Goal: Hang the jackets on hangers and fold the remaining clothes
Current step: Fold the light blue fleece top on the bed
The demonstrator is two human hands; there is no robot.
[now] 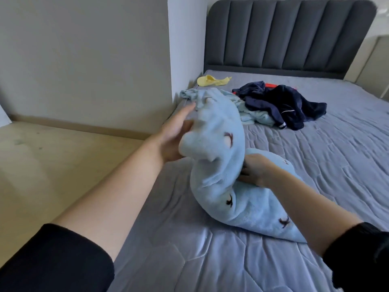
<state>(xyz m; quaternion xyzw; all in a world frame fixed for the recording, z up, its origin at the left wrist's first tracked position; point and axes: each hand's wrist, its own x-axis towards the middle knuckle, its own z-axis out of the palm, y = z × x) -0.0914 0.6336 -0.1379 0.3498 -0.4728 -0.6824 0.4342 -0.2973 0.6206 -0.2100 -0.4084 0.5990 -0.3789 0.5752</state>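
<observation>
- The light blue garment [219, 133], with small dark stitched figures, lies on the near part of the grey bed [315, 165]; its lower half rests on the cover.
- The right hand [255, 170] lies on this lower half; its fingers go under the raised fold, so I cannot tell if they grasp.
- The left hand [172, 138] holds the upper half lifted, fingers closed into the cloth.
- Farther away, a navy jacket [290, 106] lies crumpled on the bed.
- A yellow cloth [210, 80] lies near the dark headboard [290, 34].
</observation>
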